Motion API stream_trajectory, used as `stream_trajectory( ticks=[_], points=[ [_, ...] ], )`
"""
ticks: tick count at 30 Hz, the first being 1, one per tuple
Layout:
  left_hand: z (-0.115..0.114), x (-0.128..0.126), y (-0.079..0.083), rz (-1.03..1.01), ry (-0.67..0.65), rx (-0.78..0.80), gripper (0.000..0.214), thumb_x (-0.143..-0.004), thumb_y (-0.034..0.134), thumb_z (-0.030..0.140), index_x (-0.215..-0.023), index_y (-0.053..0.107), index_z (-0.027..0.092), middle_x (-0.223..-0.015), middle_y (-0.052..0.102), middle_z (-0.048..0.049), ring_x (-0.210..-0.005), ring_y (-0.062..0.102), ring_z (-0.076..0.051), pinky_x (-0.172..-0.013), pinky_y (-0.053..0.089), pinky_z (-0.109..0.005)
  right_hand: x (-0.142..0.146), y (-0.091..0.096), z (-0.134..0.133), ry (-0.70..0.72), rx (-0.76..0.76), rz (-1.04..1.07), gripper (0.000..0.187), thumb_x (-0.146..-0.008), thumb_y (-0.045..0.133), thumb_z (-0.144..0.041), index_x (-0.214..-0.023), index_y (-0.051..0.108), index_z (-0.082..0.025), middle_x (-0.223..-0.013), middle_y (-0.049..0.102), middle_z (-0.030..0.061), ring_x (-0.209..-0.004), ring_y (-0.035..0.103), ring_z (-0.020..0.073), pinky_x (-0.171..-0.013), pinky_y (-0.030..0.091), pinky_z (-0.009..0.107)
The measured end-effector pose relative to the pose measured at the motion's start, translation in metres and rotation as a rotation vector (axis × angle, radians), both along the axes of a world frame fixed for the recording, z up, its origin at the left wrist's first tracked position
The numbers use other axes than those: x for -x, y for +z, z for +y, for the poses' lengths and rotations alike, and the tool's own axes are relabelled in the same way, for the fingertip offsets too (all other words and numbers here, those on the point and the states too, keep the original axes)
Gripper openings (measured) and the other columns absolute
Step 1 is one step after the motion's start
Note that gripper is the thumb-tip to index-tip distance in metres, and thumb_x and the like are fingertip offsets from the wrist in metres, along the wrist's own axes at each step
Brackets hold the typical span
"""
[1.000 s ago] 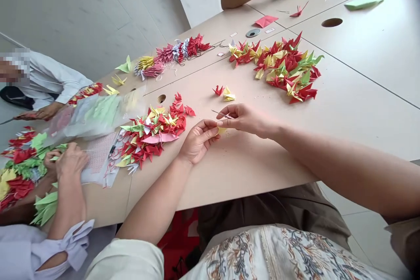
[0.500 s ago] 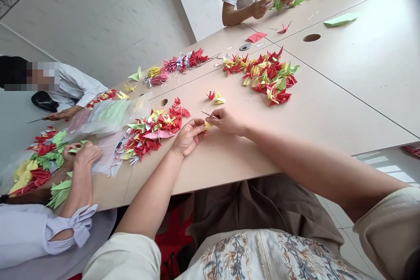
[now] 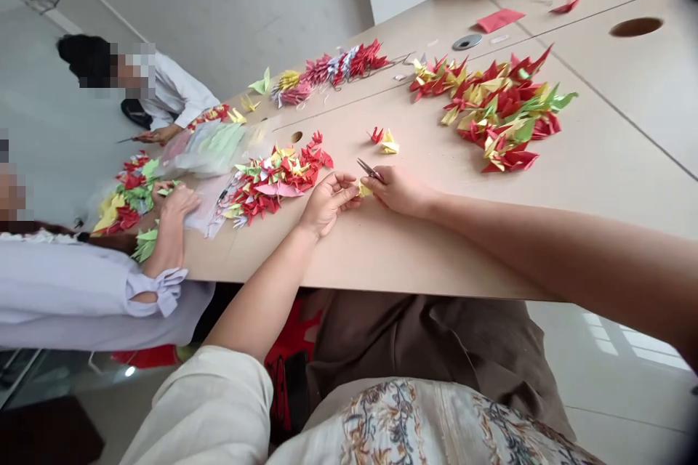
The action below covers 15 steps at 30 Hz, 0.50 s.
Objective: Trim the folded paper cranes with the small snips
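Note:
My left hand [image 3: 326, 200] and my right hand [image 3: 397, 189] meet over the beige table [image 3: 414, 247], both pinching a small yellow folded paper piece [image 3: 363, 189]. A thin metal needle [image 3: 369, 169] sticks up and left out of my right hand's closed fingers. Just left of my left hand lies a heap of red, yellow and green paper cranes [image 3: 275, 180]. Two loose cranes, one red and one yellow [image 3: 384, 140], sit just beyond my hands.
A larger pile of paper cranes [image 3: 496, 107] lies far right, and a strung row of cranes [image 3: 327, 73] at the far edge. A person's hand [image 3: 173, 202] at left rests on paper sheets [image 3: 207, 203]. Other people sit at far left and top.
The view has swung and tilted to the right. My hands stay together on the yellow piece, shifted slightly; the needle now points more upward.

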<state>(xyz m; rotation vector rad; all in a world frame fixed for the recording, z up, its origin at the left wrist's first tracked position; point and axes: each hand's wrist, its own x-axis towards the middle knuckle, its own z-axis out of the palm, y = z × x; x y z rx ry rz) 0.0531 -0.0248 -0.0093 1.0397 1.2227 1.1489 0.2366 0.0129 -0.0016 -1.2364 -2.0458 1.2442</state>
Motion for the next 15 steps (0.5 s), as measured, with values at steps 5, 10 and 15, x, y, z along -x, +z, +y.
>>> stream_trajectory(
  ticks=[5, 10, 15],
  points=[
    [-0.003, -0.006, 0.001, -0.035, 0.052, 0.021, 0.027, -0.073, 0.089, 0.008, -0.087, 0.067, 0.017, -0.076, 0.066, 0.0036, -0.066, 0.064, -0.010, -0.062, 0.050, -0.020, -0.006, -0.004, -0.001, 0.039, -0.005, 0.010, 0.030, -0.102, 0.063, -0.041, -0.118, 0.068, -0.017, -0.113, 0.071, 0.0067, -0.093, 0.070, 0.0193, -0.081, 0.061, 0.039],
    [-0.003, -0.006, -0.002, -0.065, 0.074, 0.058, 0.021, -0.082, 0.079, -0.001, -0.090, 0.066, 0.014, -0.079, 0.062, 0.0051, -0.065, 0.062, -0.006, -0.061, 0.043, -0.016, -0.011, -0.004, -0.007, 0.019, -0.051, 0.053, 0.032, -0.108, 0.051, -0.036, -0.082, 0.056, -0.018, -0.068, 0.054, -0.0047, -0.057, 0.046, 0.0085, -0.060, 0.040, 0.026],
    [-0.004, 0.003, 0.001, -0.093, -0.096, 0.068, 0.013, -0.087, 0.075, 0.002, -0.090, 0.065, 0.011, -0.078, 0.062, 0.0043, -0.067, 0.064, -0.007, -0.066, 0.046, -0.019, -0.016, -0.002, -0.009, 0.062, -0.051, 0.044, 0.039, -0.107, 0.054, -0.032, -0.071, 0.046, -0.022, -0.054, 0.051, -0.0056, -0.050, 0.042, 0.0072, -0.056, 0.031, 0.029]
  ],
)
